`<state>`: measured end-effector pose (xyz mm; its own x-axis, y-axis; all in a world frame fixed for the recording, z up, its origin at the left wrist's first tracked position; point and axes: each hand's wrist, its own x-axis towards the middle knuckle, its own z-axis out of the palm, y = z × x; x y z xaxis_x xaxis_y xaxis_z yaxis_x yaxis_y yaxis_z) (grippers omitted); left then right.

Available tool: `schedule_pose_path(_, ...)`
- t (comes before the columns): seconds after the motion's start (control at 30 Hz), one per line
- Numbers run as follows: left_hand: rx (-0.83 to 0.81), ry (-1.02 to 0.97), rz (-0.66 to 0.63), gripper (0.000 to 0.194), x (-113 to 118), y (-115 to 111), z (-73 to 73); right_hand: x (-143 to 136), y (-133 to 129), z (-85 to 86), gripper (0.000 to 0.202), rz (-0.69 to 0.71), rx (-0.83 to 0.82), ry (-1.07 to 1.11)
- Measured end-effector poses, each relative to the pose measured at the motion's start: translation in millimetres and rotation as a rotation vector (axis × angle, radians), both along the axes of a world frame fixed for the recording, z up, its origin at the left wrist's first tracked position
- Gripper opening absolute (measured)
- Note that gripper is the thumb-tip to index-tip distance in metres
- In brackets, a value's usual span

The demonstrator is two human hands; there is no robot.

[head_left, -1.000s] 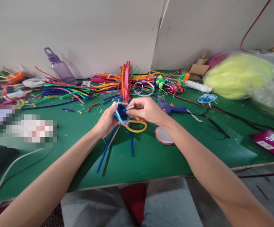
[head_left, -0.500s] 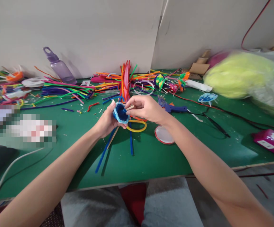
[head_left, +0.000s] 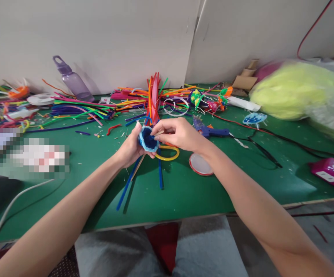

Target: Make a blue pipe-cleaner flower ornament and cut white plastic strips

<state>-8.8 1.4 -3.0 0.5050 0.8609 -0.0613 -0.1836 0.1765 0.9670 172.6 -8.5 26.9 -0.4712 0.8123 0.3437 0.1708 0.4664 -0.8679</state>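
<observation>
My left hand (head_left: 131, 148) is closed around a small blue cup shape (head_left: 149, 145) with a light-blue rim, its opening tilted towards me. In my right hand (head_left: 176, 133) a thin wooden stick (head_left: 159, 133) is pinched, its tip at the cup's mouth. Beneath the hands, a blue pipe cleaner (head_left: 126, 188) and a pale stick (head_left: 138, 168) slant down from the left hand. Another blue pipe cleaner (head_left: 160, 175) lies on the table just to their right. Scissors with a yellow handle (head_left: 169, 153) show partly behind the left fingertips.
Bundles of coloured pipe cleaners (head_left: 83, 109) line the back of the green table (head_left: 184, 200), near a purple bottle (head_left: 75, 82). A blue glue gun (head_left: 214, 132) and a red-rimmed round lid (head_left: 201, 164) lie to the right. A magenta power strip (head_left: 333, 173) sits at the right edge.
The right hand's fingers and stick have moved slightly deeper into the cup's opening. The left hand still holds the cup in nearly the same place.
</observation>
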Motion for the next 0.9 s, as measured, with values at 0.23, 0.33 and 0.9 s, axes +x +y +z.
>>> schedule_pose_path(0.23, -0.038, -0.002, -0.028, 0.069, 0.9, -0.2, 3.8, -1.6, -1.3, -1.6, 0.007, -0.035, 0.063, -0.026)
schedule_pose_path(0.33, -0.118, 0.009, -0.081, 0.071, 0.5, -0.8, 7.4, -1.4, -2.1, -0.9, 0.007, -0.039, 0.118, -0.036)
schedule_pose_path(0.9, -0.104, -0.097, -0.091, 0.079, -1.6, 0.4, 5.1, -5.2, -4.3, -1.7, 0.007, -0.168, 0.159, 0.029)
